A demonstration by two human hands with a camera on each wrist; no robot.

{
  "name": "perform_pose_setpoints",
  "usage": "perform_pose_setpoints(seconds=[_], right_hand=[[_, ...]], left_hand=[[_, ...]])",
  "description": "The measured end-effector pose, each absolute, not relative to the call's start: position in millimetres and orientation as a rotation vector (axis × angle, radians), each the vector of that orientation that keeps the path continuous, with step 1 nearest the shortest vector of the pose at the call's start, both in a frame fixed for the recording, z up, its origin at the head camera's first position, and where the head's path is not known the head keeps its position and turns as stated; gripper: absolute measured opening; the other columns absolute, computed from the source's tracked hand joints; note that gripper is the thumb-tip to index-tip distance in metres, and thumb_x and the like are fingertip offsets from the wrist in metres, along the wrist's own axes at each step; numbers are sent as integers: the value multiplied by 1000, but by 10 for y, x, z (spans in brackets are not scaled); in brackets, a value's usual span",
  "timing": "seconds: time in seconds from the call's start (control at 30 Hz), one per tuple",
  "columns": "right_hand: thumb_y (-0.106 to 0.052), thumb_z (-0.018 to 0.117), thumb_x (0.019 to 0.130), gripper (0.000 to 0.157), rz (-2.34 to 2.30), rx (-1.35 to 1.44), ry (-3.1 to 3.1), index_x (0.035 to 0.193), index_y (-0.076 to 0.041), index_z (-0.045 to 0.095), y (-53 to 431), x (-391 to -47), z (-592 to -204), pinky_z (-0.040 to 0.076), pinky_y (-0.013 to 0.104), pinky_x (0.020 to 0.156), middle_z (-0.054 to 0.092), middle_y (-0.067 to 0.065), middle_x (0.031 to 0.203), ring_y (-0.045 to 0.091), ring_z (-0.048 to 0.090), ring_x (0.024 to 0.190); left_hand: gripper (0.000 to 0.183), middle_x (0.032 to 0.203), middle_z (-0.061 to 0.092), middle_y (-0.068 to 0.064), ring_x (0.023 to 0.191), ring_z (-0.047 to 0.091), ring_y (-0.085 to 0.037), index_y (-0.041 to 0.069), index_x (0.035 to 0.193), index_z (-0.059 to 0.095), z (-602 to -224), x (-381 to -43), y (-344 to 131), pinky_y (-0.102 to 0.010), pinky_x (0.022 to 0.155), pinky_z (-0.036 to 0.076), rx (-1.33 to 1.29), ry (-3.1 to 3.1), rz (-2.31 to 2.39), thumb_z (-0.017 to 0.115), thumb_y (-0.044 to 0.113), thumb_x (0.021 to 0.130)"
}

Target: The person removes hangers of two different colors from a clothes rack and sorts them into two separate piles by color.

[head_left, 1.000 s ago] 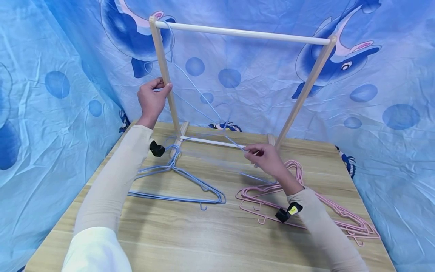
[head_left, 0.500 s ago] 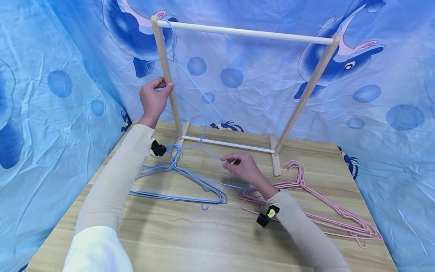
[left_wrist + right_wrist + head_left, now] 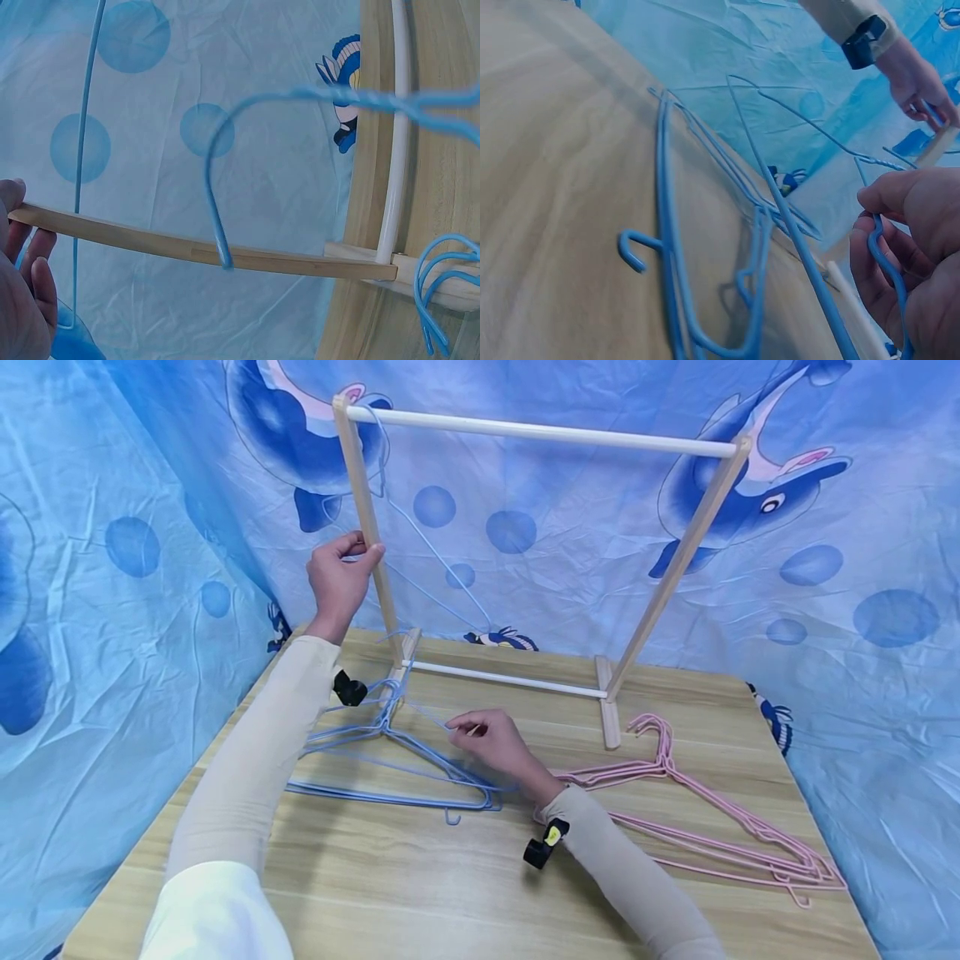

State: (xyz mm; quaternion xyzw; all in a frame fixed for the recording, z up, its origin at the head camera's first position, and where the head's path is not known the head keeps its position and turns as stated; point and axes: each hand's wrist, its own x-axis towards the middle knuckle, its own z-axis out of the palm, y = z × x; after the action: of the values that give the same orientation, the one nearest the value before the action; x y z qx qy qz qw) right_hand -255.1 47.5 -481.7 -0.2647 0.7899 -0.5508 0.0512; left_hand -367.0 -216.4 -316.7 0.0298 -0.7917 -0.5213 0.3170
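Note:
My left hand [image 3: 337,581] grips the left wooden post [image 3: 386,597] of a small garment rack between thumb and fingers. The right hand [image 3: 495,743] pinches one shoulder of a blue wire hanger [image 3: 806,251], held above the table. In the left wrist view this hanger's hook [image 3: 214,172] shows in front of the post. Several blue hangers [image 3: 390,799] lie stacked below it, left of my right hand. Another blue hanger [image 3: 435,552] hangs from the left end of the rack's white top rail [image 3: 547,431].
Several pink hangers [image 3: 731,810] lie at the right of the wooden table [image 3: 450,893], partly hidden by the right forearm. The rack's white lower bar [image 3: 510,678] and right foot [image 3: 609,718] stand behind the hands. A blue printed cloth [image 3: 540,577] surrounds the table.
My right hand has moved left and a little nearer with the blue hanger, from beside the pink hangers to over the blue stack. The left hand keeps its grip on the post.

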Motion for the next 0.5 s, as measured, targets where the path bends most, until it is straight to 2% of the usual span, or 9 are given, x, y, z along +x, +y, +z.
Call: perform_pose_setpoints(seconds=[0.13,0.3,0.5], right_hand=[[-9,72,94,18,-1692,-753,2364,109,-2,79,370,-2523,-4893,52,22,60,75,9,92,10,62,67],[-8,72,95,18,-1724,-703,2292,110,-1,78,304,-2481,-4976,53,24,53,73,9,88,21,62,60],[-7,73,94,15,-1752,-666,2279,107,-3,79,259,-2483,-5083,50,23,51,73,7,82,17,61,57]], left_hand=[[36,111,75,-7,97,74,-13,16,122,77,-3168,-3663,-2165,-32,90,58,81,-2084,-1381,76,37,93],[35,110,75,-7,97,74,-13,16,121,77,-3175,-3666,-2167,-32,90,58,75,-2084,-1377,76,37,94],[36,112,75,-7,99,74,-13,16,123,76,-3171,-3663,-2167,-32,91,58,80,-2089,-1385,76,37,93]])
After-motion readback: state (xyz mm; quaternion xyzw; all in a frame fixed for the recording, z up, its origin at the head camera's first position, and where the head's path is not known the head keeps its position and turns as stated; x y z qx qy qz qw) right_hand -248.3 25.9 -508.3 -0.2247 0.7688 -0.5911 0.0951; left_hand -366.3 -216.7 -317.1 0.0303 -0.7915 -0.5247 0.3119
